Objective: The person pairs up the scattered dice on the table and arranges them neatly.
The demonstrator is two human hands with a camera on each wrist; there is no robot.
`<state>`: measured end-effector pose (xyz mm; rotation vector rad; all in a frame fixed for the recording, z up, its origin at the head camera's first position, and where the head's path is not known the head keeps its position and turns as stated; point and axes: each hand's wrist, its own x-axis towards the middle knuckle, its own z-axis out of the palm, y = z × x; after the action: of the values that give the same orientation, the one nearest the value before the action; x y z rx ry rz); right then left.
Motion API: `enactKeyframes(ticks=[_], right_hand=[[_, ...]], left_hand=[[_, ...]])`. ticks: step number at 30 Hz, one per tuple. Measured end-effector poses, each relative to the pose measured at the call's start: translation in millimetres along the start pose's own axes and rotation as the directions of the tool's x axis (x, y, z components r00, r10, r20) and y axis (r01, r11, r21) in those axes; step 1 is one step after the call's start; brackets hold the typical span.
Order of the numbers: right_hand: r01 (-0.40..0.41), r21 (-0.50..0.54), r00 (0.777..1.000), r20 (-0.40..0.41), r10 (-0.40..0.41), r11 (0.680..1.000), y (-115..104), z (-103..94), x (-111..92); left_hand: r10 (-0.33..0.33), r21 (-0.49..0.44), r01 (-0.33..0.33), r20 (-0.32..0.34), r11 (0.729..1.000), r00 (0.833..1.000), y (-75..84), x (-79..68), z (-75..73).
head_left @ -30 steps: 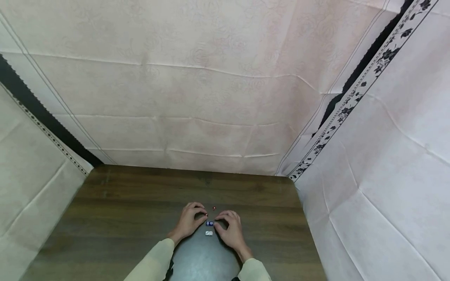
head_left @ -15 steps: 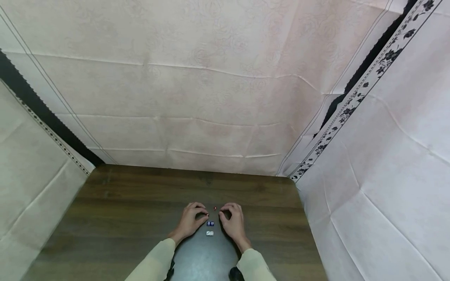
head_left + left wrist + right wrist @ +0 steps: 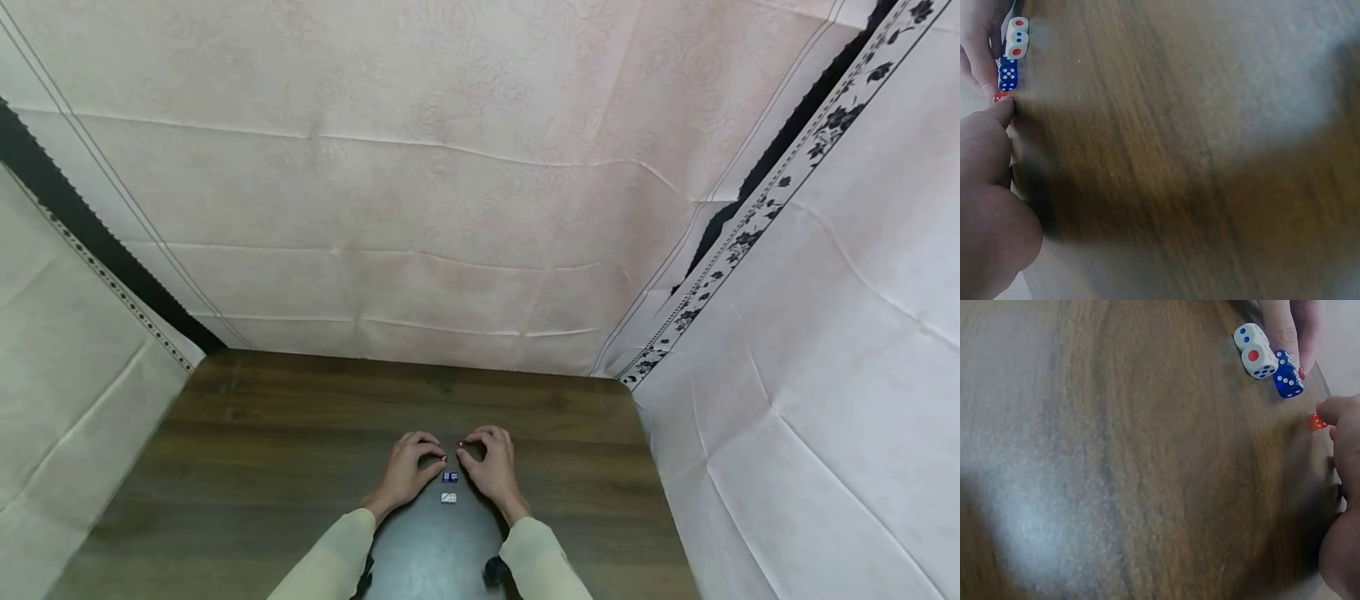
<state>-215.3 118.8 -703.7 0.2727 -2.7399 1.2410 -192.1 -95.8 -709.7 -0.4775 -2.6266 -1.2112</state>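
Note:
My left hand [image 3: 407, 475] pinches a small red die [image 3: 1000, 95] between thumb and forefinger. Across from it, my right hand [image 3: 491, 477] has thumb and fingertips on a second red die [image 3: 1318, 421], gripping it by its sides. Two blue dice [image 3: 1288, 380] sit side by side on the table between the hands. Nearer my body, two white dice [image 3: 1259, 360] lie in a pair, with red and blue pips showing. In the left wrist view the white pair [image 3: 1017, 39] and the blue pair [image 3: 1008, 74] stand just beyond the left fingertips.
The dark wooden table [image 3: 262, 467] has a glossy top with a pale reflection in front of me. Pale patterned cloth [image 3: 450, 208] hangs behind its far edge, and more white cloth [image 3: 825, 375] lies along the right side.
My right hand moves from beside the blue dice, out to the right and forward, then back left onto the far red die. My left hand stays nearly still with its red die.

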Motion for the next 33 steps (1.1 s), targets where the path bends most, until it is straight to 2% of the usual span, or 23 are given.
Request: enactKeyframes(ticks=[13, 20, 23, 28, 33], right_hand=[[0.042, -0.062, 0.997, -0.060, -0.045, 0.997, -3.3, 7.7, 0.6], [0.057, -0.059, 0.993, -0.095, -0.063, 0.997, -0.8, 9.9, -0.2], [0.055, -0.035, 0.995, -0.080, -0.058, 0.998, 1.1, 8.2, 0.1], [0.056, 0.014, 0.998, -0.005, -0.056, 0.998, 2.3, 0.8, -0.6], [0.056, 0.040, 0.996, 0.066, -0.059, 0.998, 1.0, -6.9, -4.9]], left_hand=[[-0.084, 0.002, 0.084, 0.071, 0.996, 0.994, 3.2, 2.8, -3.1], [-0.094, -0.005, 0.094, 0.074, 0.996, 0.993, 3.9, 4.2, -2.8], [-0.090, -0.007, 0.090, 0.074, 0.996, 0.993, 4.5, 4.8, -2.2], [-0.077, -0.010, 0.078, 0.073, 0.997, 0.994, 4.7, 4.1, -2.8], [-0.037, 0.001, 0.037, 0.035, 0.999, 0.999, 4.2, 1.4, -2.1]])
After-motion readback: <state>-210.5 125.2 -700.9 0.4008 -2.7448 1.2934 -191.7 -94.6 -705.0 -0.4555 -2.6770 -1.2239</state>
